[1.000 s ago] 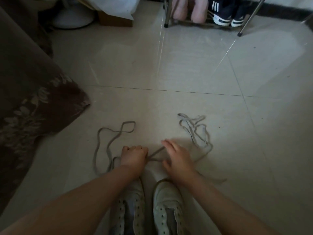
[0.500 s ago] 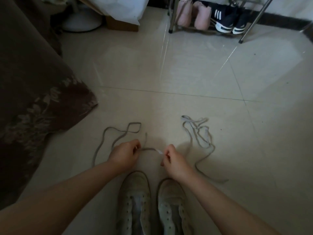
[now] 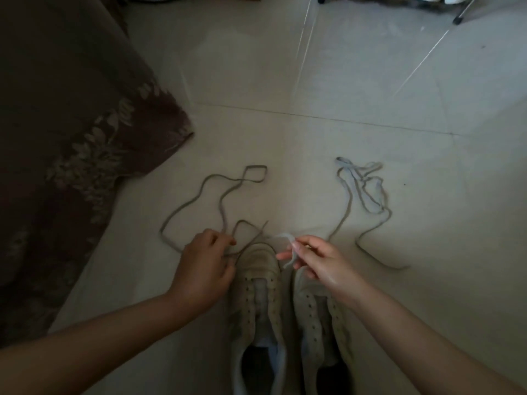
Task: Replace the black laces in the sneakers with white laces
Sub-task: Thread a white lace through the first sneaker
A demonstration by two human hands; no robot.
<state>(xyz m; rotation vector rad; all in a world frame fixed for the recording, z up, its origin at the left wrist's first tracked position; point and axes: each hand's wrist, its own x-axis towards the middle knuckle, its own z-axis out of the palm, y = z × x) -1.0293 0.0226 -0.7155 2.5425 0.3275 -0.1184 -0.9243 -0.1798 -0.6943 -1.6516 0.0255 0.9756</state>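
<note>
Two pale sneakers are shown side by side on the floor at 6 o'clock, toes toward 12 o'clock: the left sneaker (image 3: 258, 306) and the right sneaker (image 3: 319, 317). Their eyelet rows appear bare, so the black laces are judged already removed; no black lace can be made out.

The left hand (image 3: 204, 266) is curled at the toe of the left sneaker, and its fingertips are closed on a strand of the left lace (image 3: 216, 192), whose loops are spread on the floor toward 11 o'clock. The right hand (image 3: 319, 260) is held above the toe of the right sneaker, thumb and forefinger pinching a short pale lace end (image 3: 288, 246), the remaining fingers loosely spread. The rest of the right lace (image 3: 362, 192) lies bunched toward 1 o'clock. The ends are presumably held near the toes so that threading can begin at the lowest eyelets; whether both hands hold one lace cannot be told.

The surface is a tiled floor (image 3: 313, 81), pale and glossy, with grout lines and streaked reflections. A dark floral fabric (image 3: 71, 124) is draped at 9 to 10 o'clock. Metal rack legs (image 3: 457, 19) are seen at 1 o'clock. The room is dimly lit.
</note>
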